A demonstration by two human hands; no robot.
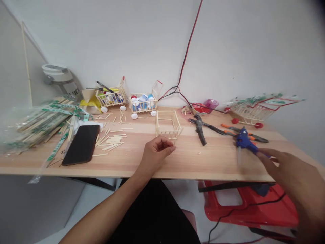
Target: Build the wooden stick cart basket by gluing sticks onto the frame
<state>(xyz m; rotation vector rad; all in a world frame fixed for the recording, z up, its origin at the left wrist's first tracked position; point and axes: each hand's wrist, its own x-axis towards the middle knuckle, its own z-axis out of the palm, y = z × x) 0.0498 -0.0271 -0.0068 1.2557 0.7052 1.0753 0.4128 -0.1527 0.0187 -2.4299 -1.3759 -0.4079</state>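
Tabletop (215, 159): glue gun (244, 140) just beyond grip of right hand (286, 169)

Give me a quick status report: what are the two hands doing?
Left hand curled beside the stick frame, grip unclear. Right hand open, at the blue glue gun. Black pliers lie between frame and gun, clear of both hands.

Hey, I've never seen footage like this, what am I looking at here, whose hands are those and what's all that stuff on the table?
This is one view from a camera worn on a person's head, looking down at their own two bare hands. The left hand rests curled on the wooden table beside a small stick frame; whether it pinches anything is unclear. The right hand reaches open toward a blue glue gun. Also there: black pliers, a phone, loose sticks.
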